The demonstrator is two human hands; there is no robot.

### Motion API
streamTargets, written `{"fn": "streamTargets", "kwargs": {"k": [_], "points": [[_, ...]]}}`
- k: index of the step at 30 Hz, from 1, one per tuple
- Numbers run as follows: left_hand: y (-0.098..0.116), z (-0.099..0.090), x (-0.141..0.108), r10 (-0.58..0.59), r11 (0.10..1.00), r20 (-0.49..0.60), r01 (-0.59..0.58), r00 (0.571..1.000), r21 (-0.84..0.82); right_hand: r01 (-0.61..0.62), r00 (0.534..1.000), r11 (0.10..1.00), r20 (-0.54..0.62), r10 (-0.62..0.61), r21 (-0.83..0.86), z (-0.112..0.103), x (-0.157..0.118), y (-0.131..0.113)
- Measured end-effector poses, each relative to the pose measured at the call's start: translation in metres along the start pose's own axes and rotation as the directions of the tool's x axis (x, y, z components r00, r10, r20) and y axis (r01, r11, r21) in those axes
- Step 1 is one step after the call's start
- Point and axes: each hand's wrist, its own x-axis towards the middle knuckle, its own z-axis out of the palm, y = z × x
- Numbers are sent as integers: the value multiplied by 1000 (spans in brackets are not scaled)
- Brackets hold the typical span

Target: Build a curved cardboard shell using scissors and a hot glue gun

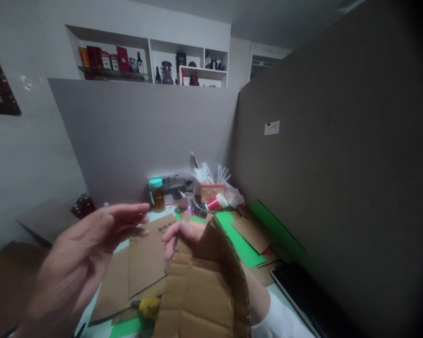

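My left hand is raised at the left with its fingers stretched out, holding nothing. Gripped in my right hand is a creased, folded piece of brown cardboard, its torn corrugated edge facing right. The cardboard hides most of that hand and part of the forearm. Flat cardboard sheets lie on the table beneath and between the hands, one with dark printed characters. A yellow tool with a dark tip pokes out from behind the held cardboard; its kind cannot be made out.
Further back stand a bottle with a turquoise lid, a box of white sticks and a tipped red-and-white paper cup. Green sheets and a black flat device lie at right. Grey partitions enclose the table.
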Motion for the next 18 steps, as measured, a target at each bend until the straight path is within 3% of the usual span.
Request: {"fn": "streamTargets", "kwargs": {"k": [3, 7, 11, 18], "points": [[1, 7, 3, -40, 999, -53, 39, 998, -26, 27, 1000, 999, 1, -27, 25, 2, 4, -2], [-12, 13, 9, -99, 995, 139, 102, 985, -12, 77, 994, 995, -86, -72, 60, 5, 12, 5], [-21, 26, 7, -207, 970, 206, 227, 957, -82, 104, 992, 985, -82, -93, 141, 9, 16, 9], [-15, 33, -2, -183, 979, 195, 196, 964, -51, 102, 994, 994, -30, -101, 28, 7, 13, -4]]}}
